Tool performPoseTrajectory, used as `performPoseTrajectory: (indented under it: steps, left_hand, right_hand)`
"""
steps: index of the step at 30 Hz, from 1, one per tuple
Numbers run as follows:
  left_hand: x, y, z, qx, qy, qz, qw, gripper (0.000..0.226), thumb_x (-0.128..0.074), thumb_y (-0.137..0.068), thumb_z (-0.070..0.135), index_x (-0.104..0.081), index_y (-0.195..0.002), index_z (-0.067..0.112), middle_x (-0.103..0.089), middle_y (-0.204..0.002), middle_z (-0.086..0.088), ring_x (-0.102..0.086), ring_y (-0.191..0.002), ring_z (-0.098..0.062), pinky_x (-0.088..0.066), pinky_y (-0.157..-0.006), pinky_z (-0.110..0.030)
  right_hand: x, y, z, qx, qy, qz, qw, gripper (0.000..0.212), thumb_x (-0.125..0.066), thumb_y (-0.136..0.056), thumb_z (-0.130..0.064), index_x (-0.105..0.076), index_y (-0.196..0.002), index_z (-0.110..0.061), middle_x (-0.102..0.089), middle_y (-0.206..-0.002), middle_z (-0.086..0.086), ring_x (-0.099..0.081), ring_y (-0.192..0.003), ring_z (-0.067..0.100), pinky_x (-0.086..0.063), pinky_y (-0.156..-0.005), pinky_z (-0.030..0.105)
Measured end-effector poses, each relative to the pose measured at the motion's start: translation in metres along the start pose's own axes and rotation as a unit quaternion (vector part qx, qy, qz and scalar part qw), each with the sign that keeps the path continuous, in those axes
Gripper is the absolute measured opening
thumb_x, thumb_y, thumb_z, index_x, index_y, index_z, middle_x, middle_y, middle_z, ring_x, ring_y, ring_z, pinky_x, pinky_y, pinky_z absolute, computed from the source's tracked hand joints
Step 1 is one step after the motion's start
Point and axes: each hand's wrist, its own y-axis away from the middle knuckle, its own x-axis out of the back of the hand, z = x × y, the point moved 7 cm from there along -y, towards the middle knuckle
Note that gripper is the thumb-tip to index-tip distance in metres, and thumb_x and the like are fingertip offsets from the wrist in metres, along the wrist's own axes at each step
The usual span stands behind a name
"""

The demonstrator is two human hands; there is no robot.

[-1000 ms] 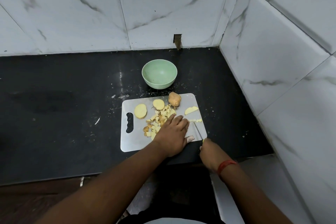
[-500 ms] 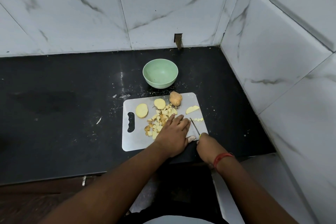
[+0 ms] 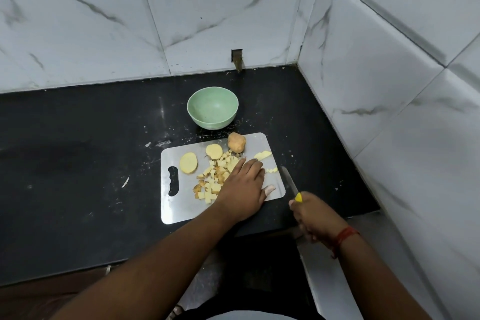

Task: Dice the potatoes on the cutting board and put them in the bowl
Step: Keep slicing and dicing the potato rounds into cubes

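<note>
A steel cutting board (image 3: pixel 179 205) lies on the black counter. On it are two round potato slices (image 3: pixel 188 162), a heap of diced potato (image 3: pixel 213 181), an unpeeled potato piece (image 3: pixel 236 142) at the far edge, and thin slices (image 3: pixel 262 155) at the right. My left hand (image 3: pixel 242 187) lies flat over the right side of the diced heap, fingers straight. My right hand (image 3: pixel 313 216) grips a yellow-handled knife (image 3: pixel 290 183) just off the board's right edge, blade pointing away from me. The empty green bowl (image 3: pixel 212 107) stands behind the board.
White marble-tiled walls close the counter at the back and right. Small potato scraps (image 3: pixel 125 182) lie on the black counter (image 3: pixel 78 163) left of the board. The counter's front edge runs just under my forearms.
My right hand has drawn the knife rightward, off the board's right edge. My left hand has stayed flat on the diced potato.
</note>
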Motion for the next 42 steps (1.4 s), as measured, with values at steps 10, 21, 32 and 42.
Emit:
performPoseTrajectory:
  steps: [10,21,32,42]
  left_hand:
    - [-0.015,-0.009,0.012,-0.065,-0.044,-0.068,0.995,0.074,-0.016,-0.105,0.051,-0.050,-0.146,-0.001,-0.050,-0.148,-0.015,-0.039,-0.143,-0.029,-0.007,-0.128,-0.047]
    - [-0.006,-0.027,-0.016,0.022,0.000,-0.080,0.997,0.078,-0.012,-0.104,0.057,-0.026,-0.159,0.004,-0.029,-0.163,-0.013,-0.019,-0.153,-0.027,0.000,-0.127,-0.040]
    - [-0.011,-0.022,-0.015,-0.033,-0.007,-0.101,0.994,0.067,-0.026,-0.108,0.048,-0.036,-0.154,0.000,-0.034,-0.161,-0.011,-0.029,-0.146,-0.027,-0.003,-0.127,-0.040]
    - [-0.011,-0.007,-0.002,-0.061,0.003,-0.079,0.995,0.060,-0.031,-0.109,0.041,-0.045,-0.149,-0.002,-0.037,-0.158,-0.015,-0.032,-0.145,-0.031,-0.005,-0.126,-0.040]
  right_hand:
    - [0.015,-0.001,-0.003,0.010,-0.034,0.011,0.999,0.015,-0.042,-0.102,-0.026,-0.041,-0.091,-0.017,-0.037,-0.058,-0.001,-0.028,-0.040,0.010,-0.022,-0.041,0.020]
    - [0.001,-0.013,-0.012,0.017,-0.017,-0.016,1.000,0.012,-0.042,-0.102,-0.024,-0.040,-0.094,-0.015,-0.035,-0.055,-0.001,-0.025,-0.036,0.009,-0.021,-0.038,0.015]
    - [-0.006,-0.018,-0.012,0.020,-0.005,-0.029,0.999,0.013,-0.041,-0.103,-0.024,-0.039,-0.093,-0.015,-0.035,-0.058,0.001,-0.026,-0.036,0.009,-0.021,-0.037,0.014]
    - [-0.005,-0.037,-0.030,0.076,0.290,0.066,0.952,0.018,-0.043,-0.100,-0.026,-0.054,-0.104,-0.011,-0.061,-0.105,0.013,-0.058,-0.089,0.025,-0.040,-0.071,0.028]
